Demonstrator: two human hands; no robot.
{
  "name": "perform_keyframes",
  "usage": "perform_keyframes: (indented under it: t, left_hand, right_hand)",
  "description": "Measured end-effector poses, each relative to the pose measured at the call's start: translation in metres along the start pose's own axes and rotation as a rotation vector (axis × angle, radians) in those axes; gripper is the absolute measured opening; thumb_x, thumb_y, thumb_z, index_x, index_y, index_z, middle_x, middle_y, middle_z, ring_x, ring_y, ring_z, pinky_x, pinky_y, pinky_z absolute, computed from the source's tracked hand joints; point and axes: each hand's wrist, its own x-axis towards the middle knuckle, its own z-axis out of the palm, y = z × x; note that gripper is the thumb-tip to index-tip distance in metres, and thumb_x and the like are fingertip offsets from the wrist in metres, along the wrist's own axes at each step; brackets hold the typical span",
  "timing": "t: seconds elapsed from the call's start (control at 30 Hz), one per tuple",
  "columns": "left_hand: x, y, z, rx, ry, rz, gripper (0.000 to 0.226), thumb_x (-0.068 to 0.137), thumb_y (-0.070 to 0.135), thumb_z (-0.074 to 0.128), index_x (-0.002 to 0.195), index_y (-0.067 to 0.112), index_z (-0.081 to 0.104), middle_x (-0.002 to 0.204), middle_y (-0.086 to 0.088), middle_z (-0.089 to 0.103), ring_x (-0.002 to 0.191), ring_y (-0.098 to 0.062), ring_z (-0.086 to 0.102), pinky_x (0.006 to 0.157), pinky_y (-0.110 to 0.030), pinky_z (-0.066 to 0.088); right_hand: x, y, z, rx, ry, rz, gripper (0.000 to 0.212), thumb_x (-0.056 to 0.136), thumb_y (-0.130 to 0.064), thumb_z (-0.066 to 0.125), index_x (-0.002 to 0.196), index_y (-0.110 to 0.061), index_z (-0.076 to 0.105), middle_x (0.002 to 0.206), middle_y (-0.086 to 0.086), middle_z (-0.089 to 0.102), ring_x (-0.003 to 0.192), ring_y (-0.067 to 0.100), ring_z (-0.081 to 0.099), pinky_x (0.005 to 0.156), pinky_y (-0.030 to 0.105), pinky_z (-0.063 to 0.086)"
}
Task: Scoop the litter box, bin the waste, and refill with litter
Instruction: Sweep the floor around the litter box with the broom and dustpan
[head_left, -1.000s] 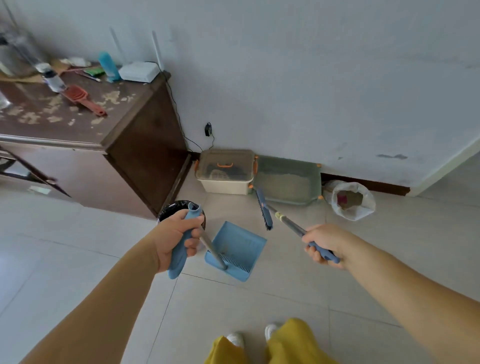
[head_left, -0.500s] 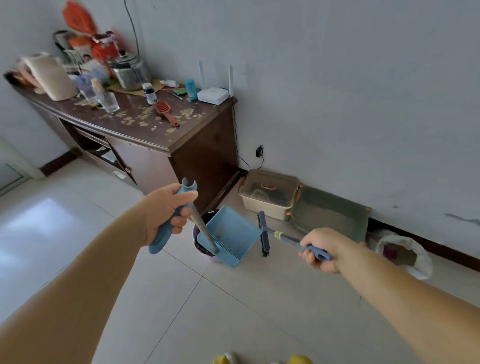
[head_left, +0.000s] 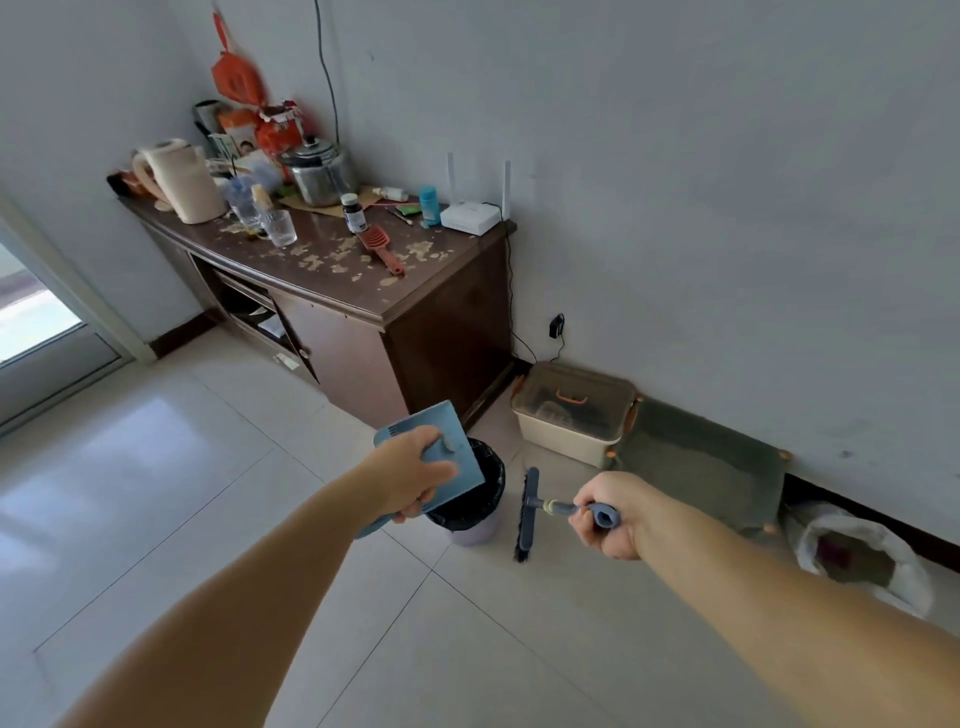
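1. My left hand (head_left: 418, 470) grips the blue dustpan (head_left: 441, 447), fingers curled round its handle, the pan tipped up with its underside toward me and its lower edge over the bin.
2. The bin (head_left: 475, 506), lined with a black bag, stands on the floor just beyond my left fingers.
3. My right hand (head_left: 613, 517) holds the brush (head_left: 525, 514) by its blue handle, fingers wrapped tight; the brush head hangs upright just right of the bin.
4. The litter box (head_left: 701, 467), green, lies on the floor against the wall beyond my right fingers, beside a lidded storage box (head_left: 571, 415).
5. A white sack (head_left: 862, 561), open, sits far right of my right hand.
6. An orange scoop (head_left: 382, 249) lies on the counter (head_left: 332, 291), well beyond my left fingers.
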Motion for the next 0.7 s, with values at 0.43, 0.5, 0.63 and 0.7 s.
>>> perform_keyframes:
  t: [0.43, 0.5, 0.63, 0.7]
  left_hand:
    - [0.005, -0.040, 0.058, 0.802, -0.163, 0.110, 0.031, 0.094, 0.033, 0.044, 0.124, 0.024, 0.043, 0.116, -0.006, 0.060, 0.096, -0.021, 0.056, 0.077, -0.029, 0.043]
    - [0.003, -0.044, 0.065, 0.887, -0.178, 0.114, 0.031, 0.095, 0.032, 0.043, 0.125, 0.025, 0.043, 0.120, -0.005, 0.059, 0.103, -0.023, 0.058, 0.075, -0.030, 0.043]
    - [0.002, -0.052, 0.079, 1.015, -0.212, 0.144, 0.031, 0.096, 0.027, 0.042, 0.127, 0.023, 0.042, 0.120, -0.006, 0.060, 0.096, -0.021, 0.057, 0.071, -0.029, 0.040]
    - [0.002, -0.056, 0.084, 1.057, -0.217, 0.157, 0.031, 0.096, 0.026, 0.044, 0.126, 0.024, 0.042, 0.116, -0.006, 0.062, 0.086, -0.018, 0.052, 0.069, -0.029, 0.041]
  right_hand:
    - [0.019, 0.014, 0.001, -0.027, -0.018, 0.078, 0.015, 0.093, -0.001, 0.038, 0.081, 0.000, 0.045, 0.066, 0.011, 0.038, 0.021, 0.010, 0.038, 0.025, 0.015, 0.036]
    - [0.020, 0.015, 0.000, -0.022, -0.025, 0.085, 0.015, 0.094, -0.002, 0.038, 0.081, 0.000, 0.045, 0.067, 0.011, 0.038, 0.021, 0.010, 0.038, 0.025, 0.015, 0.037]
    - [0.020, 0.015, -0.003, -0.015, -0.038, 0.093, 0.015, 0.093, 0.000, 0.036, 0.080, -0.001, 0.045, 0.066, 0.009, 0.036, 0.022, 0.010, 0.037, 0.026, 0.014, 0.037]
    - [0.019, 0.014, -0.003, -0.014, -0.038, 0.096, 0.015, 0.092, 0.000, 0.036, 0.081, -0.001, 0.045, 0.066, 0.009, 0.036, 0.022, 0.010, 0.037, 0.026, 0.014, 0.037]
